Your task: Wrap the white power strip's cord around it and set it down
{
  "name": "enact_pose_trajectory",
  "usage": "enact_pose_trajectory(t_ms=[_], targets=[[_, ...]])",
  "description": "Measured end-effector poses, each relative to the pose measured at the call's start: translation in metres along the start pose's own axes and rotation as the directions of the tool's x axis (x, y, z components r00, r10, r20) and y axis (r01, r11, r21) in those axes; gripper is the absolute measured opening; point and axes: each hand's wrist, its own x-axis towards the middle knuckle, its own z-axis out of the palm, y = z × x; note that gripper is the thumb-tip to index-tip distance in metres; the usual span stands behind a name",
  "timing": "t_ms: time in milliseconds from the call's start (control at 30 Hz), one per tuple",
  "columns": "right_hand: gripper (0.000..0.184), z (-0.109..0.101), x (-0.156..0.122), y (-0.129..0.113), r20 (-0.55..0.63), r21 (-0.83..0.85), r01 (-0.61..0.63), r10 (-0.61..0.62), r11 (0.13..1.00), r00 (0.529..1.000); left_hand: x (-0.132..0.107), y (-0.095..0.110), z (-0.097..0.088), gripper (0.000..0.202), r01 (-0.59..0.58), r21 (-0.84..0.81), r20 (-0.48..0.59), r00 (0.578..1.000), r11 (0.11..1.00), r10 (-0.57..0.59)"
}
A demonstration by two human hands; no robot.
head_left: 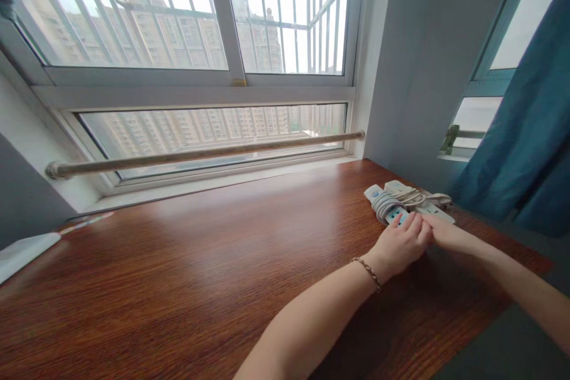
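A white power strip (394, 212) with a blue button lies at the table's right, its grey-white cord (382, 205) wound round its middle. Over the near end of this strip curl the fingers of my left hand (406, 240), closed on it; a braided bracelet is on that wrist. My right hand (440, 231) meets the left at the same end, closed, with most of its fingers hidden behind the left hand. Just behind and to the right, a second white power strip (431, 212) lies with its own cord (412, 195) bundled on top.
The glossy brown wooden table (214, 249) runs up to the window, with a horizontal rail (214, 154) across it. At the left edge lies a white flat object (27, 252) beside a thin patterned strip (86, 222). A blue curtain (512, 148) hangs at the right.
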Motion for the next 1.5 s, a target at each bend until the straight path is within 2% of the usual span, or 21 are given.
enact_pose_trajectory(t_ms=[100, 167, 200, 267, 333, 400, 467, 533, 600, 667, 700, 767, 933, 1067, 1133, 1200, 1267, 1367, 1500], targets=[[0.042, -0.021, -0.008, 0.021, 0.217, 0.172, -0.037, -0.001, 0.984, 0.976, 0.01, 0.005, 0.016, 0.038, -0.004, 0.091, -0.043, 0.999, 0.996, 0.008], [0.048, -0.027, -0.011, 0.034, 0.292, 0.261, -0.077, -0.002, 0.962, 0.956, 0.007, 0.005, 0.02, 0.036, -0.036, 0.124, -0.044, 0.998, 0.992, 0.042], [0.051, -0.027, -0.01, 0.039, 0.279, 0.231, -0.059, -0.008, 0.971, 0.96, 0.005, 0.005, 0.02, 0.036, -0.054, 0.151, -0.047, 0.997, 0.987, 0.062], [0.051, -0.02, -0.005, 0.045, 0.177, 0.046, 0.067, -0.074, 0.997, 0.981, 0.0, 0.006, 0.021, 0.037, -0.065, 0.235, -0.061, 0.995, 0.97, 0.081], [0.039, -0.011, 0.003, 0.045, 0.079, -0.146, 0.207, -0.197, 0.967, 0.977, -0.003, 0.008, 0.022, 0.041, -0.052, 0.337, -0.072, 0.994, 0.94, 0.081], [0.028, -0.005, 0.01, 0.041, 0.046, -0.22, 0.268, -0.264, 0.938, 0.963, -0.004, 0.01, 0.023, 0.044, -0.033, 0.405, -0.072, 0.995, 0.914, 0.068], [0.025, -0.006, 0.014, 0.036, 0.061, -0.229, 0.287, -0.281, 0.93, 0.958, -0.004, 0.011, 0.023, 0.045, -0.032, 0.437, -0.069, 0.995, 0.899, 0.069], [0.024, -0.012, 0.014, 0.033, 0.086, -0.22, 0.239, -0.226, 0.946, 0.97, -0.003, 0.012, 0.023, 0.045, -0.04, 0.443, -0.066, 0.995, 0.896, 0.077], [0.031, -0.022, 0.012, 0.031, 0.127, -0.167, 0.094, -0.073, 0.981, 0.989, -0.003, 0.013, 0.023, 0.044, -0.048, 0.436, -0.062, 0.995, 0.899, 0.083], [0.043, -0.031, 0.011, 0.031, 0.176, -0.079, -0.053, 0.066, 0.995, 0.982, -0.002, 0.014, 0.023, 0.045, -0.057, 0.43, -0.051, 0.995, 0.901, 0.087], [0.048, -0.034, 0.011, 0.031, 0.196, -0.041, -0.093, 0.099, 0.995, 0.976, -0.002, 0.015, 0.022, 0.045, -0.061, 0.429, -0.048, 0.995, 0.901, 0.09], [0.052, -0.038, 0.014, 0.031, 0.202, -0.023, -0.103, 0.105, 0.994, 0.974, 0.0, 0.016, 0.021, 0.044, -0.063, 0.421, -0.053, 0.994, 0.905, 0.094], [0.045, -0.041, 0.029, 0.033, 0.159, -0.076, -0.099, 0.11, 0.992, 0.981, 0.003, 0.015, 0.014, 0.041, -0.021, 0.354, -0.101, 0.993, 0.935, 0.06], [0.046, -0.042, 0.033, 0.037, 0.16, 0.051, -0.023, 0.014, 0.998, 0.987, 0.0, 0.011, 0.014, 0.036, -0.054, 0.306, -0.102, 0.991, 0.95, 0.089], [0.043, -0.041, 0.031, 0.037, 0.179, 0.065, -0.017, 0.006, 0.998, 0.984, -0.002, 0.009, 0.017, 0.037, -0.052, 0.287, -0.099, 0.992, 0.957, 0.083], [0.044, -0.038, 0.027, 0.036, 0.154, 0.032, -0.063, 0.058, 0.997, 0.986, -0.004, 0.007, 0.022, 0.038, -0.028, 0.255, -0.094, 0.994, 0.967, 0.054], [0.049, -0.034, 0.025, 0.035, 0.119, 0.07, -0.149, 0.14, 0.986, 0.983, -0.005, 0.005, 0.026, 0.036, 0.006, 0.204, -0.096, 0.995, 0.979, 0.014], [0.051, -0.027, 0.024, 0.033, 0.159, 0.269, -0.265, 0.229, 0.926, 0.961, -0.006, 0.005, 0.027, 0.034, 0.047, 0.134, -0.073, 0.997, 0.99, -0.037], [0.038, -0.018, 0.02, 0.028, 0.26, 0.496, -0.368, 0.27, 0.786, 0.927, -0.006, 0.008, 0.021, 0.038, 0.093, 0.081, 0.0, 0.996, 0.992, -0.093]])
